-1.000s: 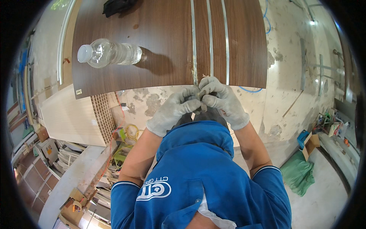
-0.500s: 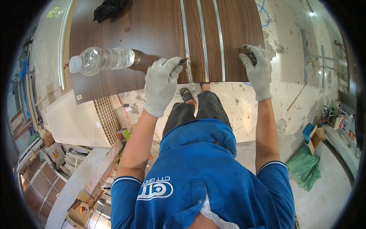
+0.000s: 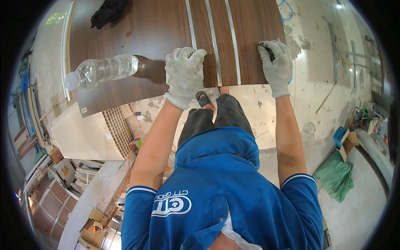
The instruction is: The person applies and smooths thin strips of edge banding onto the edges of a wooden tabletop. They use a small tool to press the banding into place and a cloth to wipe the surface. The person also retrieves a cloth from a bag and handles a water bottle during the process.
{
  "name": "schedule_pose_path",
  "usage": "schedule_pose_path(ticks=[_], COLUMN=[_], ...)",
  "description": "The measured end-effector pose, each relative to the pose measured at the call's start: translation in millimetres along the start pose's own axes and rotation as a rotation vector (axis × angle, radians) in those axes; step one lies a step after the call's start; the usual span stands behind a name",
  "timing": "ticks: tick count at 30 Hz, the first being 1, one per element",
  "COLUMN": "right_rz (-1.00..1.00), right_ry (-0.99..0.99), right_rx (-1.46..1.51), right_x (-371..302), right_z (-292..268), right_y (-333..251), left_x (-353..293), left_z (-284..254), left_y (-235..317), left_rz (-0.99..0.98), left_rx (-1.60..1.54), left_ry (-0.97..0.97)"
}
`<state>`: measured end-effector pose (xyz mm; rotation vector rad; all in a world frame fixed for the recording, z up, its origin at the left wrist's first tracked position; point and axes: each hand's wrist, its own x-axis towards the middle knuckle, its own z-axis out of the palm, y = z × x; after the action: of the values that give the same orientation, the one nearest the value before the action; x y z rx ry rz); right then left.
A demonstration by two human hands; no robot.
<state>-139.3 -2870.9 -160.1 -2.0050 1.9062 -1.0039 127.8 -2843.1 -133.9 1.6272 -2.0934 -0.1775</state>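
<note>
A dark brown wood-grain panel (image 3: 158, 25) lies before me, with three pale silvery strips (image 3: 211, 33) running across it. My left hand (image 3: 184, 77), in a grey work glove, is closed over the panel by the leftmost strip, thumb side to the right. What it holds, if anything, is hidden under the fingers. At the panel's right part, my gloved right hand (image 3: 276, 68) has its fingers curled in. Something dark shows between thumb and fingers, too unclear to name. A clear plastic bottle (image 3: 106, 71) with a white cap lies on its side left of my left hand.
A black cloth (image 3: 109, 13) rests on the panel's far left. Below its near left edge stands a cream block with a grid-like end (image 3: 116, 133). An orange cord (image 3: 135, 114) trails on the floor. At right are a green sack (image 3: 334, 177) and an open cardboard box (image 3: 348, 143).
My left hand has moved slightly right and turned back-up, hiding the small dark piece at its fingertips. My right hand has shifted slightly left and away from me, its fingers curling more.
</note>
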Motion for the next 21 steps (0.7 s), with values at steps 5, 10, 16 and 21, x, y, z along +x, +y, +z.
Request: schedule_pose_path(ticks=[5,10,16,21], right_rz=[-0.004,-0.023,0.005,0.021], right_ry=[0.012,-0.004,0.007,0.013], right_rx=[0.014,-0.04,-0.019,0.006], right_x=[-0.2,0.4,0.0,-1.2], right_z=[0.9,-0.4,1.2,2.7], right_y=[-1.0,-0.6,-0.3,0.5], left_x=[-2.1,-1.1,-2.7,-9.1], left_z=[4.9,7.5,6.6,3.2], left_y=[-0.2,-1.1,-2.0,0.6], left_rz=[0.019,0.094,0.185,0.204], left_rx=[-0.021,0.024,0.051,0.046], left_ry=[-0.001,0.022,-0.009,-0.04])
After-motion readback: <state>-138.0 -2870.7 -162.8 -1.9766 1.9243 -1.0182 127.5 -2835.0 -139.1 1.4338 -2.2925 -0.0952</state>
